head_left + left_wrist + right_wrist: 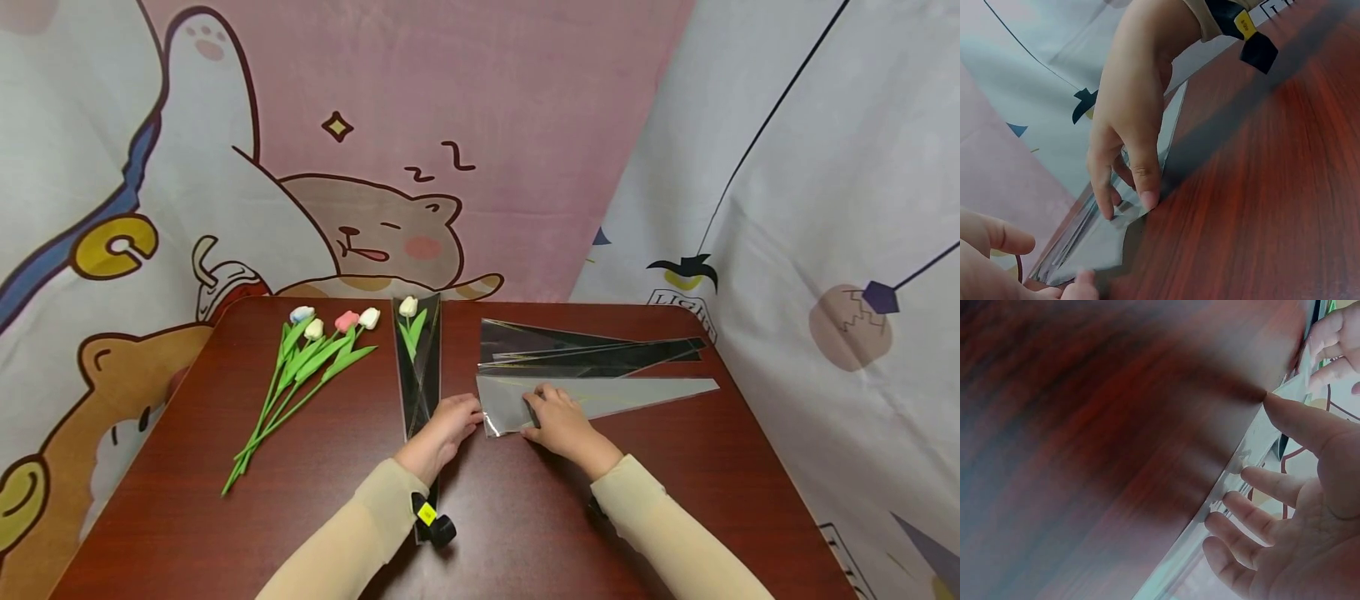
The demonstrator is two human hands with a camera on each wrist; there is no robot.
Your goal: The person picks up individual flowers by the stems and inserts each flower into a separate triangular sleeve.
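A tapered, see-through flower sleeve [618,395] lies flat on the table, its wide end to the left. My right hand [562,423] rests on that wide part, fingers spread and fingertips down on the film, the thumb at its near edge. Beside the short left edge is my left hand [448,429], its fingertips right at the film. In the left wrist view the left hand [997,262] shows thumb and fingers apart. A black-backed sleeve [417,387] holding one white tulip [408,308] lies partly under the left wrist.
More dark sleeves [570,348] lie overlapped just behind the see-through one. On the left are several loose tulips [307,367] with white, pink and blue heads, stems crossed. A printed cloth [480,125] hangs behind the brown wooden table [315,492].
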